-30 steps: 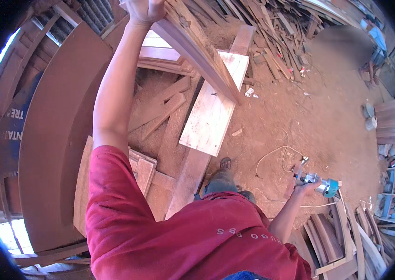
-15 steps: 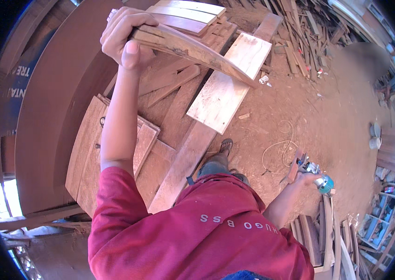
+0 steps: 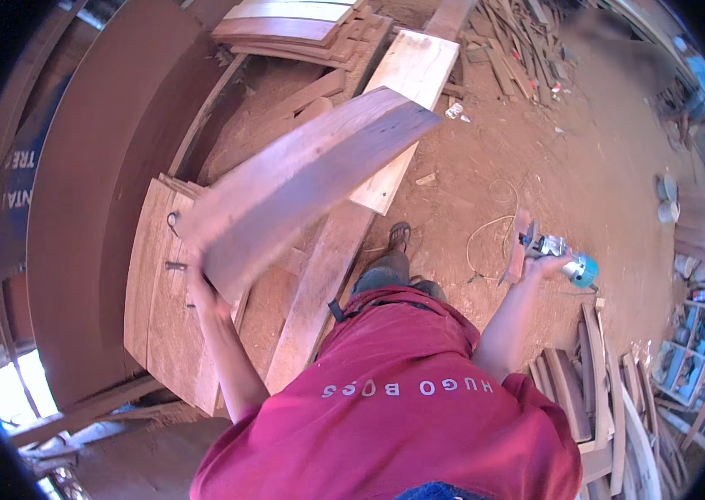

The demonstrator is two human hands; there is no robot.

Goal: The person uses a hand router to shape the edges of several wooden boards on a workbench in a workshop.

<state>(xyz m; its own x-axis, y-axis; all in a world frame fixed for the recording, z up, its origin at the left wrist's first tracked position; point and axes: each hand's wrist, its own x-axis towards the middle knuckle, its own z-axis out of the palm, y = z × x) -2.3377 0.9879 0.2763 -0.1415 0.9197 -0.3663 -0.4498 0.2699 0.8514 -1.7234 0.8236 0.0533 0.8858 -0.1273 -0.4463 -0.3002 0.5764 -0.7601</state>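
Note:
My left hand point(image 3: 206, 287) grips the near end of a wide wooden board point(image 3: 311, 179), light along one half and darker brown along the other. The board is tilted, its broad face turned up, and its far end overlaps a pale plank point(image 3: 406, 71) in the view. Most of my left fingers are behind the board. Out to the right, my right hand point(image 3: 546, 265) is closed round the body of a handheld power tool point(image 3: 565, 260) with a silver body, a teal end and a flat reddish-brown base plate; its exact kind is unclear.
At left, wooden panels point(image 3: 160, 292) carry small dark metal pieces. A large curved brown sheet point(image 3: 77, 208) stands beyond them. Stacked boards point(image 3: 277, 29) are at the top, scrap wood point(image 3: 502, 50) at the far right. A loose cord point(image 3: 486, 242) lies on the dirt floor, with wood strips point(image 3: 577, 383) at lower right.
My left hand has come down and nearer with the board, whose broad face now shows instead of its edge. My right hand still holds the power tool, slightly higher in view.

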